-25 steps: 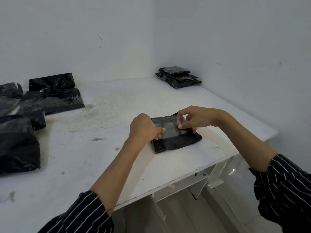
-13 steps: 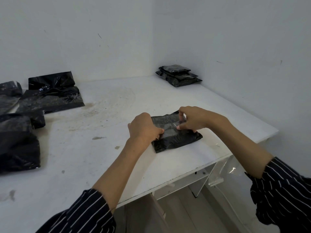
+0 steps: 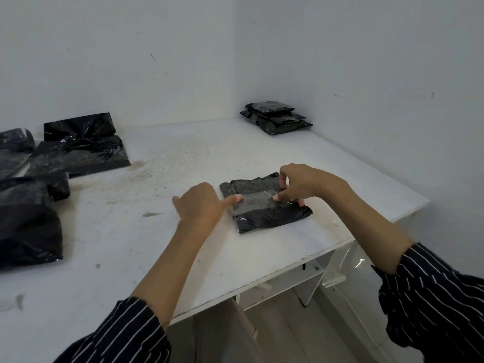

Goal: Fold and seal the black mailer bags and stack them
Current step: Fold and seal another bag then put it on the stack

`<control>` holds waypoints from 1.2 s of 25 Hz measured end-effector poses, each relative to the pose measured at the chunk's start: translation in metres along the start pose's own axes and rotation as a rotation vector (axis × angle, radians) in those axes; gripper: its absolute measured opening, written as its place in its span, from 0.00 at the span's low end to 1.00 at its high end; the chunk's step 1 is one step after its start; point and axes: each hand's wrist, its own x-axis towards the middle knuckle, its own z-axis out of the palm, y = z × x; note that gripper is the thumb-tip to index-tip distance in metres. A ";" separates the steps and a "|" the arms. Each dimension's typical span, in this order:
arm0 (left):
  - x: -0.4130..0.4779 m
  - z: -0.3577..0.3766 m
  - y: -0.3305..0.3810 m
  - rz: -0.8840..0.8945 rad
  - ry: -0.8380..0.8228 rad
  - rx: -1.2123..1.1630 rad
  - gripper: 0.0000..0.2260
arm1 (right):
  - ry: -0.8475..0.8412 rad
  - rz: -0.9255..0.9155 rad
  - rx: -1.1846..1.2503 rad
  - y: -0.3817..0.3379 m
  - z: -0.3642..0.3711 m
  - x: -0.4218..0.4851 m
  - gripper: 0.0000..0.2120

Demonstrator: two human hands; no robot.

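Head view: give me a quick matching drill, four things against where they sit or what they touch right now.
Things:
1. left hand
2. right hand
3. finished stack
4. unfolded bags

Places:
A. far corner of the table, by the walls
B. table's left side
C. fingertip on the strip's left end
D. fingertips on the folded bag's right part

Pairs: 1-C, 2-D, 3-A, 4-B

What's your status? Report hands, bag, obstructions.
Left hand open, one finger pressing the clear tape strip. Right hand pinching folded mailer bag. Sealed stack in far corner. Path clear.
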 end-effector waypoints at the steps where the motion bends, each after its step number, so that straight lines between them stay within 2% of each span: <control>1: 0.001 0.001 -0.010 -0.006 0.033 -0.072 0.27 | 0.007 0.000 0.009 0.001 0.001 -0.001 0.14; 3: -0.005 0.002 -0.021 0.052 0.181 -0.158 0.22 | 0.022 0.002 0.021 0.001 0.002 -0.001 0.14; 5: -0.016 0.004 -0.010 0.238 0.377 -0.108 0.14 | 0.020 0.005 0.028 0.001 0.002 0.000 0.13; 6: -0.024 0.007 0.002 0.373 0.401 -0.085 0.15 | 0.015 0.008 0.034 0.001 0.001 0.001 0.13; 8: -0.039 0.021 0.025 0.624 0.269 -0.025 0.23 | 0.006 0.019 0.049 0.001 0.000 0.004 0.14; 9: -0.044 0.031 0.032 0.679 0.160 0.046 0.26 | 0.003 0.027 0.058 0.001 0.000 0.005 0.15; 11: -0.044 0.048 0.034 0.672 -0.008 0.200 0.29 | -0.002 0.039 0.100 0.003 -0.004 0.007 0.14; 13: -0.041 0.052 0.029 0.648 -0.083 0.270 0.29 | -0.026 0.042 0.155 0.006 -0.011 0.009 0.11; 17: -0.041 0.046 0.027 0.656 -0.123 0.313 0.29 | -0.113 0.029 0.123 0.007 -0.027 0.013 0.09; 22: -0.041 0.046 0.028 0.653 -0.124 0.338 0.29 | -0.057 0.032 0.042 0.034 -0.045 0.010 0.03; 24: -0.040 0.046 0.027 0.654 -0.122 0.323 0.29 | 0.017 0.064 -0.002 0.044 -0.039 0.009 0.05; 26: -0.041 0.047 0.028 0.657 -0.120 0.319 0.29 | 0.242 0.085 -0.138 0.050 -0.017 0.006 0.15; 28: -0.040 0.048 0.027 0.660 -0.116 0.309 0.29 | 0.516 -0.096 -0.118 0.041 0.012 -0.007 0.19; 29: -0.040 0.048 0.027 0.662 -0.118 0.296 0.30 | 0.561 -0.223 -0.053 0.033 0.028 -0.016 0.20; 30: -0.040 0.048 0.027 0.666 -0.120 0.284 0.30 | 0.535 -0.307 -0.033 0.026 0.043 -0.023 0.21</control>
